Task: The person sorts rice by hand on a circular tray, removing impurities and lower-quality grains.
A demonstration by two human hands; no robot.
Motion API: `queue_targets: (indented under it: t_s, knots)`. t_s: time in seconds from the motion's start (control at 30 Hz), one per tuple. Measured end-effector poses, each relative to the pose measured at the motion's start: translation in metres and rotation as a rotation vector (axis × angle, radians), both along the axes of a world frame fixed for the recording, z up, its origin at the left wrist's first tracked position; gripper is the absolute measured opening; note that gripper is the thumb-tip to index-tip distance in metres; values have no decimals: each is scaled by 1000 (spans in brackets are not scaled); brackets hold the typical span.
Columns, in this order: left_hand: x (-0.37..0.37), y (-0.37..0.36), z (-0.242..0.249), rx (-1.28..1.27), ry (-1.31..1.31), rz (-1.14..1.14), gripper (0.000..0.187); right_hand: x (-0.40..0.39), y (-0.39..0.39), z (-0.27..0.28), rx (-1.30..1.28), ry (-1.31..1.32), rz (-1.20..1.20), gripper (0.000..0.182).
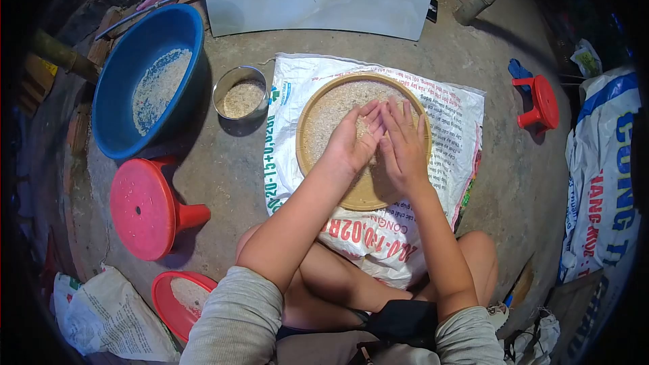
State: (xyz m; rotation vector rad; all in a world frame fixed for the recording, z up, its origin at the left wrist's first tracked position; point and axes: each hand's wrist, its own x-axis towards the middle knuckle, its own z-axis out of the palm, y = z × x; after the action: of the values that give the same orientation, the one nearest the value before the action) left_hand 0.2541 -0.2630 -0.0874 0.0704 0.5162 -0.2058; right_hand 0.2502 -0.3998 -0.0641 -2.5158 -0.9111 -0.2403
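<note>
A round bamboo winnowing tray [368, 199] holds a layer of pale grains that look like rice [331, 111]. Over the middle of it, my left hand [357, 138] is turned palm up, slightly cupped, its fingers spread. My right hand [403, 149] lies palm down with straight fingers, its side meeting the fingers of my left hand. Some grains show about the left palm. Beneath the tray a white printed sack [453, 122] is spread on the floor. The tray's near part shows bare weave.
Left of the sack are a metal pot [241, 109] of grain, a big blue basin [111, 118] with grain, a red stool [142, 209] and a red bowl [162, 304]. A smaller red stool [544, 105] and a standing sack [602, 176] are at right. A glossy panel [318, 0] lies ahead.
</note>
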Motion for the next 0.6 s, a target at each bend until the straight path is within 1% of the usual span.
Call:
queue_targets:
  t_s: [0.03, 0.1, 0.13, 0.2, 0.23, 0.27, 0.3, 0.33, 0.37, 0.4, 0.47, 0.5, 0.57, 0.6]
  knots:
    - [2, 4, 0, -59, 49, 55, 38, 1, -2, -4, -1, -1, 2, 53]
    - [5, 12, 1, -94, 48, 85, 38, 2, -6, -15, -45, 48, -122, 58]
    - [6, 18, 1, -128, 47, 113, 38, 3, -8, -22, -43, 49, -120, 58]
    - [8, 32, 6, -108, 23, 145, 39, 5, -13, -36, -100, 93, -164, 63]
    - [11, 41, 9, -91, -1, 175, 39, 5, -13, -38, -100, 94, -164, 63]
    - [15, 52, 4, -51, -63, 207, 41, 4, -13, -39, -164, 65, -156, 64]
    - [18, 65, 8, -45, -48, 262, 42, 3, -13, -41, -227, 35, -148, 65]
    - [21, 80, 12, -38, -33, 318, 43, 2, -12, -42, -226, 37, -147, 65]
    - [23, 99, 9, -3, -68, 360, 49, 0, -11, -44, -229, 36, -152, 66]
    - [28, 115, 11, 155, -39, 460, 51, -1, -11, -45, -234, 34, -155, 67]
    - [24, 146, 15, 455, -96, 578, 51, 0, -11, -52, -230, 22, -152, 68]
    - [20, 159, 15, 455, -96, 578, 51, -1, -12, -54, -223, 13, -153, 68]
    - [13, 180, 15, 741, -68, 682, 54, -1, -12, -54, -218, 23, -153, 68]
    - [12, 185, 13, 744, -69, 683, 54, -1, -12, -55, -214, 32, -152, 69]
